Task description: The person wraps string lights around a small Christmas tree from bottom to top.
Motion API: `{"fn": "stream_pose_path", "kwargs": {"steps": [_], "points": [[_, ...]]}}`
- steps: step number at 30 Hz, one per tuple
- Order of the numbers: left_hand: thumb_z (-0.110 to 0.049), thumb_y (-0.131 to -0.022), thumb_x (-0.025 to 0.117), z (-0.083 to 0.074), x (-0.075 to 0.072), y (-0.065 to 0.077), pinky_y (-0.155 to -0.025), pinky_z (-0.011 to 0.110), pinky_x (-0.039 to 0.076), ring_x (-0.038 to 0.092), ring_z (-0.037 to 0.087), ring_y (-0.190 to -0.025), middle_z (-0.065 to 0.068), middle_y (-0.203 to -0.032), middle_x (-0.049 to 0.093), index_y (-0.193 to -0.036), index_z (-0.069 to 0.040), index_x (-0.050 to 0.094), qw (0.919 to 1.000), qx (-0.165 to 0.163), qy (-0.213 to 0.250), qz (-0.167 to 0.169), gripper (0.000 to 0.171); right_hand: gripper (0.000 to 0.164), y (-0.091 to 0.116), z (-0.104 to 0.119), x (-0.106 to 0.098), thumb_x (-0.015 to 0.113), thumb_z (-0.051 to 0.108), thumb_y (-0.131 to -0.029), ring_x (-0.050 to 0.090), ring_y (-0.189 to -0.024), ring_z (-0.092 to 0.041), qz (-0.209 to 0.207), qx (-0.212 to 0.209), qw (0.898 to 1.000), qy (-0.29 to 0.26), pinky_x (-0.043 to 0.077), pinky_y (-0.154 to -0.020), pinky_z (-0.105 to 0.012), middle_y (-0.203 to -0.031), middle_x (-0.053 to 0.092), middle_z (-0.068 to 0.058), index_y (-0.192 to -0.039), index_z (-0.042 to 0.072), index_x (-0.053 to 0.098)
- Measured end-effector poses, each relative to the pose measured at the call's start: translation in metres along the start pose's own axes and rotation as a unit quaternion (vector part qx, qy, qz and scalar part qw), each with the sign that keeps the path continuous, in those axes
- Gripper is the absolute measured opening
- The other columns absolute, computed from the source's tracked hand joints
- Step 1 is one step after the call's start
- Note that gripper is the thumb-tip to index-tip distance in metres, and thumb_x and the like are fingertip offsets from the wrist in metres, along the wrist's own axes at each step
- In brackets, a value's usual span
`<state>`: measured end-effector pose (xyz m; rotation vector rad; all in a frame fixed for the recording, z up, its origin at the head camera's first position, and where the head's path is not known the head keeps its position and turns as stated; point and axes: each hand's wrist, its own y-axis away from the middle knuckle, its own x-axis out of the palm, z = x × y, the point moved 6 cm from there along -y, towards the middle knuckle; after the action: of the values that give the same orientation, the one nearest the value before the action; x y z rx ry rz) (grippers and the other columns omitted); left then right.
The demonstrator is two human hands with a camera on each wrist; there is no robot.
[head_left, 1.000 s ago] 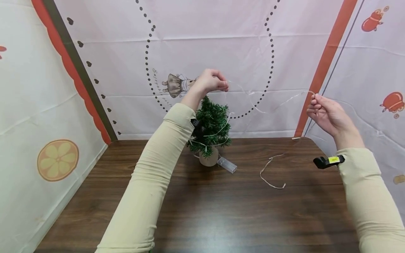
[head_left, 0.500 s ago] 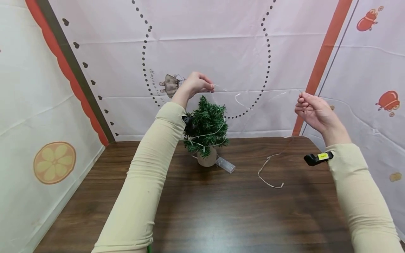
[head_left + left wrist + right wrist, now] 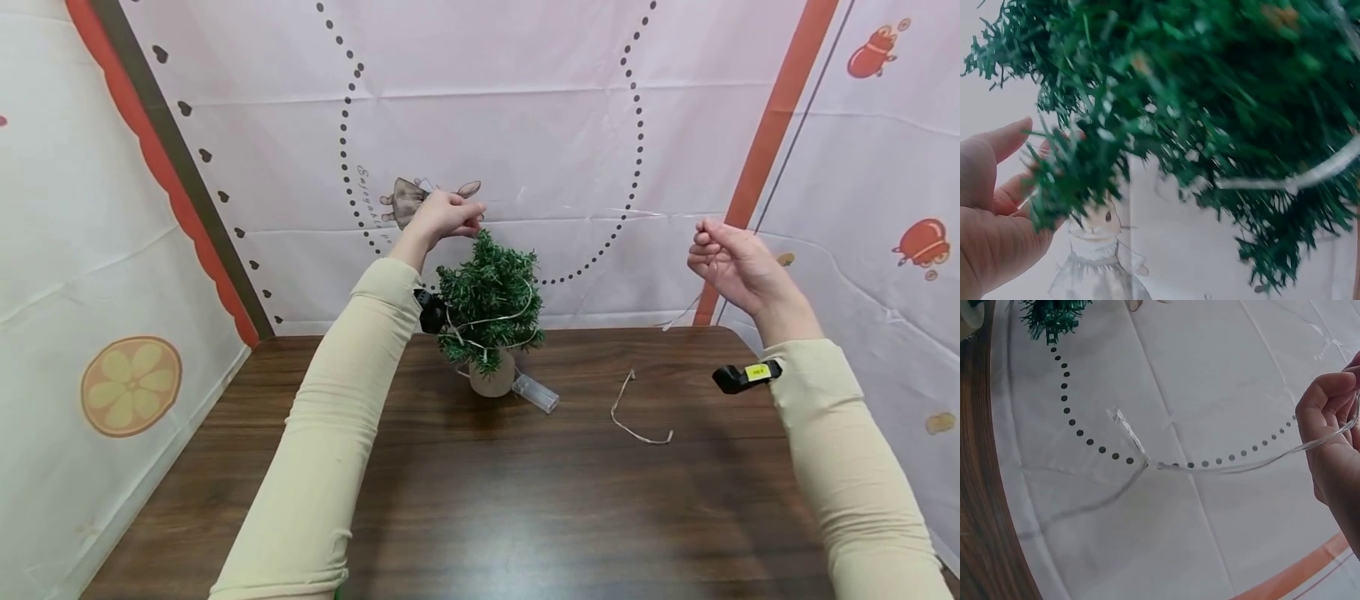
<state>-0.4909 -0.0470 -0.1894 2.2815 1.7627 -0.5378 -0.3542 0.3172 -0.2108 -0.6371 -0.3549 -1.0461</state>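
Observation:
A small green artificial Christmas tree [image 3: 491,287] stands at the back of the table in a pale pot [image 3: 493,377]. String lights [image 3: 491,320] wind around its lower and middle branches. My left hand [image 3: 450,215] is at the treetop, pinching the thin wire; branches partly hide its fingertips in the left wrist view. Off to the right, my right hand [image 3: 738,262] is raised with curled fingers gripping the same light string. A span of clear wire stretches between the hands. In the right wrist view, the wire [image 3: 1229,470] trails from the right hand.
Beside the pot lies a clear battery box [image 3: 536,393]. A loose length of pale cord [image 3: 624,417] rests on the brown wooden table [image 3: 525,500] to the right. Printed cloth [image 3: 495,125] hangs close behind the tree and along both sides.
My left hand has moved left and down to the treetop. The right hand has shifted left, and the wire between them has straightened. Part of the cord has lifted off the table.

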Motion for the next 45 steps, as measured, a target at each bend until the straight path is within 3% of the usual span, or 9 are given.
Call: {"fn": "stream_pose_path", "kwargs": {"steps": [4, 7, 11, 15, 21, 25, 29, 40, 45], "points": [[-0.027, -0.096, 0.056, 0.009, -0.004, 0.003, -0.092, 0.030, 0.053, 0.065, 0.012, -0.079, 0.006, -0.099, 0.059, -0.093, 0.007, 0.064, 0.9993, 0.021, 0.028, -0.010, 0.035, 0.029, -0.002, -0.003, 0.009, 0.036, 0.008, -0.102, 0.042, -0.063, -0.015, 0.027, 0.012, 0.999, 0.028, 0.044, -0.062, -0.026, -0.079, 0.062, -0.009, -0.097, -0.007, 0.061], [-0.020, -0.097, 0.055, 0.016, -0.007, 0.004, -0.092, 0.031, 0.053, 0.067, 0.017, -0.083, 0.010, -0.099, 0.060, -0.096, 0.010, 0.063, 0.9954, 0.022, 0.093, -0.011, 0.031, 0.030, -0.004, -0.006, 0.015, 0.036, 0.008, -0.102, 0.039, -0.064, -0.015, 0.050, 0.020, 0.998, 0.033, 0.039, -0.062, -0.025, -0.078, 0.061, -0.008, -0.097, -0.007, 0.062], [-0.009, -0.096, 0.055, 0.027, -0.009, 0.007, -0.096, 0.030, 0.051, 0.066, 0.027, -0.096, 0.015, -0.098, 0.061, -0.094, 0.007, 0.061, 0.9792, -0.004, 0.203, -0.005, 0.018, 0.031, -0.006, -0.009, 0.021, 0.035, 0.006, -0.102, 0.037, -0.066, -0.016, 0.076, 0.029, 0.996, 0.030, 0.037, -0.063, -0.025, -0.079, 0.062, -0.008, -0.099, -0.007, 0.064], [-0.002, -0.094, 0.055, 0.037, -0.012, 0.011, -0.100, 0.034, 0.048, 0.062, 0.035, -0.108, 0.012, -0.089, 0.064, -0.090, 0.006, 0.057, 0.9658, -0.011, 0.259, -0.009, 0.009, 0.033, -0.007, -0.012, 0.027, 0.034, 0.004, -0.102, 0.034, -0.066, -0.016, 0.099, 0.037, 0.994, 0.029, 0.036, -0.064, -0.026, -0.080, 0.062, -0.009, -0.101, -0.008, 0.064], [-0.012, -0.093, 0.061, 0.049, -0.014, 0.017, -0.099, 0.036, 0.049, 0.059, 0.038, -0.112, 0.010, -0.092, 0.063, -0.090, 0.007, 0.059, 0.9651, 0.018, 0.260, -0.022, 0.019, 0.032, -0.010, -0.016, 0.034, 0.035, 0.005, -0.102, 0.032, -0.066, -0.016, 0.109, 0.046, 0.992, 0.032, 0.036, -0.064, -0.027, -0.080, 0.060, -0.008, -0.104, -0.008, 0.064], [-0.027, -0.093, 0.062, 0.060, -0.015, 0.018, -0.094, 0.032, 0.052, 0.065, 0.032, -0.102, 0.011, -0.097, 0.062, -0.089, 0.006, 0.062, 0.9708, 0.038, 0.236, -0.023, 0.034, 0.033, -0.012, -0.019, 0.040, 0.034, 0.004, -0.102, 0.032, -0.068, -0.016, 0.124, 0.046, 0.990, 0.041, 0.034, -0.064, -0.027, -0.080, 0.060, -0.007, -0.104, -0.007, 0.065], [-0.037, -0.091, 0.061, 0.070, -0.017, 0.020, -0.090, 0.028, 0.054, 0.069, 0.023, -0.090, 0.011, -0.092, 0.067, -0.084, 0.001, 0.064, 0.9671, 0.065, 0.243, -0.035, 0.038, 0.034, -0.012, -0.022, 0.045, 0.033, 0.004, -0.102, 0.034, -0.069, -0.016, 0.139, 0.049, 0.988, 0.054, 0.035, -0.065, -0.027, -0.081, 0.059, -0.006, -0.104, -0.006, 0.065], [-0.032, -0.093, 0.058, 0.092, -0.022, 0.038, -0.093, 0.029, 0.052, 0.070, 0.020, -0.088, 0.011, -0.087, 0.071, -0.080, -0.001, 0.062, 0.9343, 0.141, 0.326, -0.027, 0.034, 0.037, -0.008, -0.032, 0.054, 0.028, 0.003, -0.103, 0.027, -0.068, -0.018, 0.178, 0.061, 0.972, 0.140, 0.031, -0.064, -0.026, -0.078, 0.058, -0.001, -0.099, -0.001, 0.064], [-0.026, -0.095, 0.056, 0.097, -0.023, 0.046, -0.092, 0.029, 0.052, 0.070, 0.022, -0.091, 0.012, -0.089, 0.070, -0.083, 0.000, 0.062, 0.9113, 0.193, 0.363, -0.004, 0.029, 0.036, -0.005, -0.038, 0.056, 0.030, 0.003, -0.102, 0.024, -0.066, -0.018, 0.205, 0.064, 0.962, 0.171, 0.025, -0.062, -0.027, -0.078, 0.060, 0.002, -0.098, 0.002, 0.066]]}}
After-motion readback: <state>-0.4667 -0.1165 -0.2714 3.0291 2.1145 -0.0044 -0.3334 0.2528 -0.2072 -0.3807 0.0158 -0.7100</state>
